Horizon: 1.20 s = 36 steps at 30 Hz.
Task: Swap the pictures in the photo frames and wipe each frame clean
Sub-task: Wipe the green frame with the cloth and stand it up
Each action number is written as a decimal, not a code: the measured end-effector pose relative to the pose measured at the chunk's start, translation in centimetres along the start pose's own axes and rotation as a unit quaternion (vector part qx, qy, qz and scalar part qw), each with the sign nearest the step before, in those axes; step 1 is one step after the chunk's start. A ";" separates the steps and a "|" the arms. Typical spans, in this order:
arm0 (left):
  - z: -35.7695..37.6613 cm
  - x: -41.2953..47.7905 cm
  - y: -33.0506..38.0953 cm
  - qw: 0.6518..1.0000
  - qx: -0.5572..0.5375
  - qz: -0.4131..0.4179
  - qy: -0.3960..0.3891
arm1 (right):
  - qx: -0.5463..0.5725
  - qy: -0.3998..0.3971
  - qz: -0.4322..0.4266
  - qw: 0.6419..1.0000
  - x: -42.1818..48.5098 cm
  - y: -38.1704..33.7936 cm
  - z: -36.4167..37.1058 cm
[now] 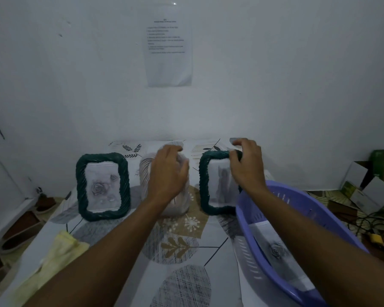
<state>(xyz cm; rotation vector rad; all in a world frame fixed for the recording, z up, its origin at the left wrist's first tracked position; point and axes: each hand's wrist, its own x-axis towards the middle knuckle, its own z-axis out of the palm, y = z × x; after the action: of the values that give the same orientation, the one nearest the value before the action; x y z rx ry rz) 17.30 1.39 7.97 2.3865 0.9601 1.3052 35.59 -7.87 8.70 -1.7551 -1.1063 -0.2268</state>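
Two dark green woven photo frames stand upright on the table. The left frame shows a grey rose picture and nobody touches it. My right hand grips the top right corner of the right frame, whose picture is partly hidden by my wrist. Between the frames stands a whitish frame, and my left hand rests over its upper front, closed around its top. A pale yellow cloth lies at the table's left edge.
A purple plastic basket at the right front holds printed pictures. The table carries a leaf-patterned cover. A printed sheet hangs on the wall behind. Cardboard boxes and cables lie on the floor at right.
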 end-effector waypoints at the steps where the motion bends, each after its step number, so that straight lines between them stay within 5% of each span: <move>1: -0.6 0.0 -1.1 1.000 0.019 -0.004 0.019 | 0.007 0.004 -0.029 1.000 -0.8 -1.2 0.6; 4: -1.8 -1.5 -3.8 0.996 0.044 -0.059 0.056 | 0.053 -0.041 -0.057 0.996 -3.9 -4.5 2.9; 7: -2.2 -4.2 -5.2 0.982 -0.024 -0.175 0.063 | 0.087 -0.125 0.021 0.988 -7.1 -5.8 6.0; 13: -1.4 -7.9 -8.0 0.951 -0.146 -0.263 -0.074 | 0.131 -0.184 0.146 0.963 -10.3 -6.3 8.9; 17: -2.0 -7.3 -8.3 0.921 -0.236 -0.296 -0.092 | 0.143 -0.174 0.199 0.954 -10.4 -6.1 9.6; 29: -2.1 -8.0 -9.2 0.942 -0.186 -0.245 -0.134 | 0.124 -0.161 0.180 0.963 -11.0 -5.7 9.7; 36: -4.5 -12.9 -8.1 0.979 0.024 -0.076 -0.185 | 0.021 -0.208 0.028 0.977 -16.9 -5.3 7.4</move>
<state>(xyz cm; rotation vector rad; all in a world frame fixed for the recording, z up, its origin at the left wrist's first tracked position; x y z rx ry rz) 5.30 -1.35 -2.01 2.4153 1.0417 0.7546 19.64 -11.02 -1.49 -1.8395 -1.3420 0.2091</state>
